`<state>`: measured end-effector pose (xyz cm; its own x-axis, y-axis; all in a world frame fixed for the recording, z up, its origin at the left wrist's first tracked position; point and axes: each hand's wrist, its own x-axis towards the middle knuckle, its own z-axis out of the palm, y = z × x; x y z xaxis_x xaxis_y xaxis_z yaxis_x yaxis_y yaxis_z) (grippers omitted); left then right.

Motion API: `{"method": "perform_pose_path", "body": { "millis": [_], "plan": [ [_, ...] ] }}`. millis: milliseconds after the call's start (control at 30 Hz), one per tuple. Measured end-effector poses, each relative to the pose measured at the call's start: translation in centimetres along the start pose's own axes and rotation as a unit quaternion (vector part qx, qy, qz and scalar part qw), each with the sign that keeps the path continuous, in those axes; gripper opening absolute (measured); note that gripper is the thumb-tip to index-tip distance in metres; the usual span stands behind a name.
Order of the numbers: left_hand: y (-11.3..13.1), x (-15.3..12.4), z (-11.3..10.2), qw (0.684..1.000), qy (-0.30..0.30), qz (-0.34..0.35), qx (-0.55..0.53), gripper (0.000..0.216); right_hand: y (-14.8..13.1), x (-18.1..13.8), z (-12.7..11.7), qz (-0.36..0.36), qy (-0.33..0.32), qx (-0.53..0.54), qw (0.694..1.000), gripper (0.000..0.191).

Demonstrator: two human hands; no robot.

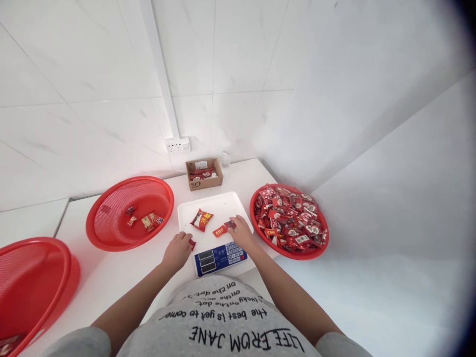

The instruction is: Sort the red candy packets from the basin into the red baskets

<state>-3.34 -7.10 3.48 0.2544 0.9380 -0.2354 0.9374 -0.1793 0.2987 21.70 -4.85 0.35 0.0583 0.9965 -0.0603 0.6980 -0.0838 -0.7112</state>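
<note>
My left hand [178,249] is at the left edge of a white scale [226,203], fingers closed around a small red packet [192,244], mostly hidden by the hand. Over the right side of the scale pan, my right hand [241,232] pinches a dark red packet [230,225]. Touching or just beside it is an orange-red packet [219,231] with pale lettering. A larger red and yellow snack packet [202,219] lies on the pan farther back. The blue keypad panel [220,258] of the scale faces me, its displays dark.
A red basket [254,218] heaped with red packets stands on the right. To the left, another red basket [97,210] holds several packets; a third red basket [61,263] is nearer. Behind are a cardboard box [206,183] with packets, a clear bottle [225,160] and a wall socket [178,145].
</note>
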Motion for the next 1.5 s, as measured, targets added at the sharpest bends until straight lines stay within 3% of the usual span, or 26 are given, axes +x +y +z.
{"method": "perform_pose_path", "body": {
  "millis": [133,267,367,533,633,733,833,967,1167,1500],
  "plan": [
    [0.9,0.3,0.2,0.999,-0.021,0.001,-0.048,0.026,-1.2,-0.4,1.1,-0.047,-0.045,-0.017,0.998,0.035],
    [2.6,1.3,1.3,0.992,-0.014,0.031,-0.121,0.026,-2.1,-0.4,2.1,-0.070,-0.107,0.040,0.991,0.038],
    [3.4,2.1,1.9,0.988,0.021,0.070,-0.137,0.027,-2.1,-0.4,1.9,-0.107,-0.112,0.076,0.985,0.038],
    [3.6,3.3,2.0,0.986,0.095,0.135,-0.037,0.053,0.7,-0.8,-1.8,-0.094,0.025,0.044,0.994,0.032],
    [3.9,4.4,2.5,0.987,0.067,0.145,-0.002,0.066,4.4,-1.7,-4.9,-0.059,0.121,-0.020,0.991,0.032],
    [4.3,5.6,3.7,0.987,0.045,0.152,0.011,0.066,8.5,-3.4,-7.5,-0.017,0.203,-0.065,0.977,0.033],
    [4.9,6.5,4.7,0.984,0.059,0.167,0.023,0.064,11.5,-5.3,-9.4,0.015,0.253,-0.097,0.962,0.034],
    [6.2,7.5,4.9,0.973,0.081,0.210,0.043,0.062,13.5,-7.2,-10.6,0.040,0.285,-0.127,0.949,0.035],
    [8.0,8.5,4.4,0.946,0.051,0.314,0.065,0.049,14.7,-8.0,-10.6,0.069,0.270,-0.180,0.943,0.035],
    [5.8,6.7,4.4,0.966,0.100,0.231,0.063,0.053,13.0,-6.5,-9.1,0.046,0.176,-0.216,0.959,0.035]
  ]
}}
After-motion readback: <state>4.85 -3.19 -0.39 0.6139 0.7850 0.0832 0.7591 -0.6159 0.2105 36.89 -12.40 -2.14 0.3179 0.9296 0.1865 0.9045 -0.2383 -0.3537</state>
